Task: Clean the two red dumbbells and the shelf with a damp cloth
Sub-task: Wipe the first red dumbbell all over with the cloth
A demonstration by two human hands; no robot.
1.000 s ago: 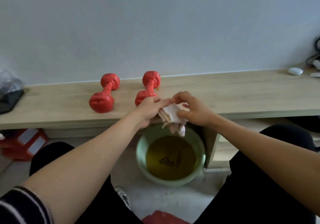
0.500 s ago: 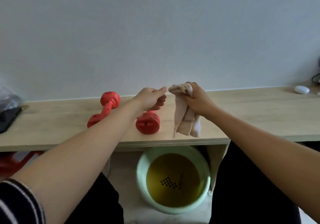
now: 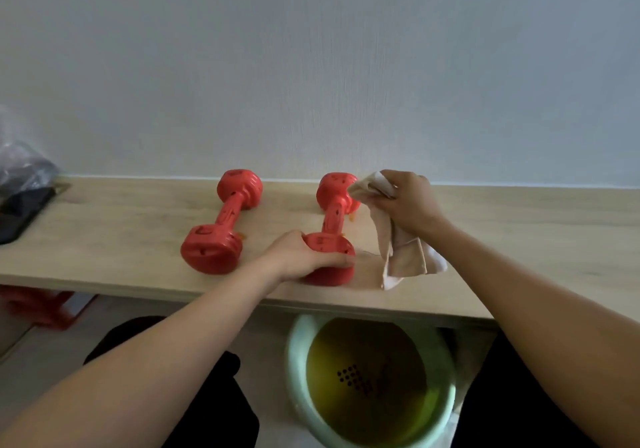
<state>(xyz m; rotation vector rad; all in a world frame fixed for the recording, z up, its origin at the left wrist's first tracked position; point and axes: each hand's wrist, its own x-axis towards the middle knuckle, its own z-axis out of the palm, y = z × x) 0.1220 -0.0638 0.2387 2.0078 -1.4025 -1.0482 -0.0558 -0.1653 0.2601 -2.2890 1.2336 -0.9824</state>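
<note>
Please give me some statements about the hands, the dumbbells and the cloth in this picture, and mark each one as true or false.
1. The left hand grips the near end of the right dumbbell. True.
2. The right hand is empty. False: it holds the cloth.
3. Both dumbbells lie on the shelf. True; the left dumbbell is untouched.
4. The cloth lies in the green basin. False: it hangs from the right hand above the shelf.

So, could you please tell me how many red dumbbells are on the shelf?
2. The left dumbbell lies free; the right dumbbell is gripped by the left hand. None appear hidden.
</note>
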